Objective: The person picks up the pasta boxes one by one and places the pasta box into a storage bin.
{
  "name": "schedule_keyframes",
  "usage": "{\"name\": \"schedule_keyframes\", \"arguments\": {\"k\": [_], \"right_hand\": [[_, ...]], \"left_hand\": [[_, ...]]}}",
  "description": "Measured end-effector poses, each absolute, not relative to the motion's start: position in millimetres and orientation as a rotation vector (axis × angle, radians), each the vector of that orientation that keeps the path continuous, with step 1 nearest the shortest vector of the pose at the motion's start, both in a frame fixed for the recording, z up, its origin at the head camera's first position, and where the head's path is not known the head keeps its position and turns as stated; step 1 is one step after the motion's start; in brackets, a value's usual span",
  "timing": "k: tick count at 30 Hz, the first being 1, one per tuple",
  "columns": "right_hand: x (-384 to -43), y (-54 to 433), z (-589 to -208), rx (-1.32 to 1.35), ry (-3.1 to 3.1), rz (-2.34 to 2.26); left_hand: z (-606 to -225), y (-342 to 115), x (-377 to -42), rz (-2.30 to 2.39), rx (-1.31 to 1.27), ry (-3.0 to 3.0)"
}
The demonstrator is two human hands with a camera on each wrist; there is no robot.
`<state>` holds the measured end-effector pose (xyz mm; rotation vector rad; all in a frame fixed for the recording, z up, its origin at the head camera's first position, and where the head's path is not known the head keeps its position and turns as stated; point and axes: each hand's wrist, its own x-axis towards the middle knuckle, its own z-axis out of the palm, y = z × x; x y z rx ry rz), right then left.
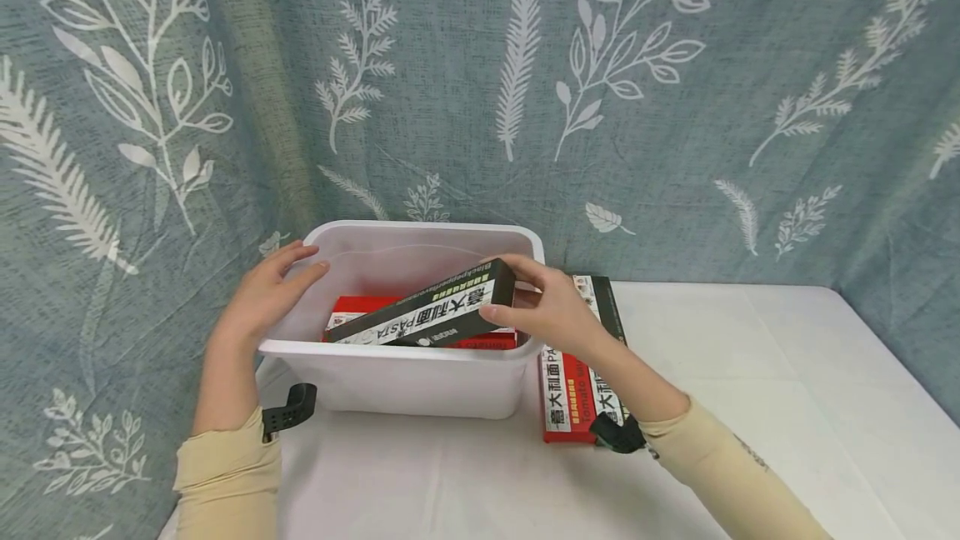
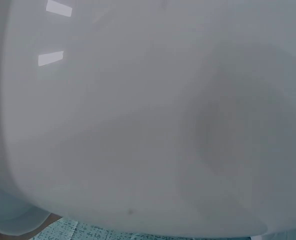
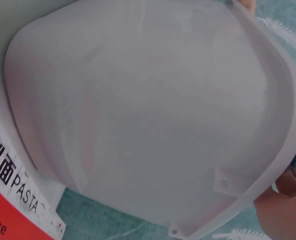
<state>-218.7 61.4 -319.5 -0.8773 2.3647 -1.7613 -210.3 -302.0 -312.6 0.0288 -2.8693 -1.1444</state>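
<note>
A black pasta box (image 1: 431, 315) slants across a white plastic bin (image 1: 405, 382), its right end raised and its left end low inside. My right hand (image 1: 551, 302) grips that raised end over the bin's right rim, thumb on the near side. Red boxes (image 1: 367, 303) lie beneath it in the bin. With fingers extended, my left hand (image 1: 262, 298) rests at the bin's left rim. In the right wrist view the bin's outer wall (image 3: 138, 100) fills most of the frame, with part of my right hand (image 3: 285, 207) at the lower right edge.
Right of the bin, a red pasta box (image 1: 576, 415) and a black one (image 1: 613, 315) lie side by side on the white-covered table (image 1: 720, 373), partly behind my right forearm. A patterned blue-green curtain (image 1: 450, 107) hangs behind and along the left.
</note>
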Motion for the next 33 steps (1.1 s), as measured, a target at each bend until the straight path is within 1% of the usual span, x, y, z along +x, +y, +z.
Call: {"name": "schedule_keyframes", "arguments": {"k": [6, 11, 15, 25, 33], "right_hand": [[-218.1, 66.3, -327.4, -0.998, 2.562, -1.602], [-218.9, 73.4, -327.7, -0.992, 2.489, -1.754], [-218.8, 82.3, -329.1, -0.961, 2.493, -1.779], [-208.4, 112.4, -340.9, -0.719, 2.541, -1.876], [-203.6, 138.9, -361.5, -0.529, 2.612, -1.865]], "left_hand": [[-312.7, -298.6, -211.8, -1.141, 0.008, -2.861], [-312.3, -297.3, -213.6, -1.133, 0.011, -2.868], [-312.0, -297.4, -213.3, -1.129, 0.017, -2.875], [-314.0, -300.6, -211.3, -1.137, 0.009, -2.885], [-314.7, -301.2, -211.4, -1.134, 0.0, -2.866]]}}
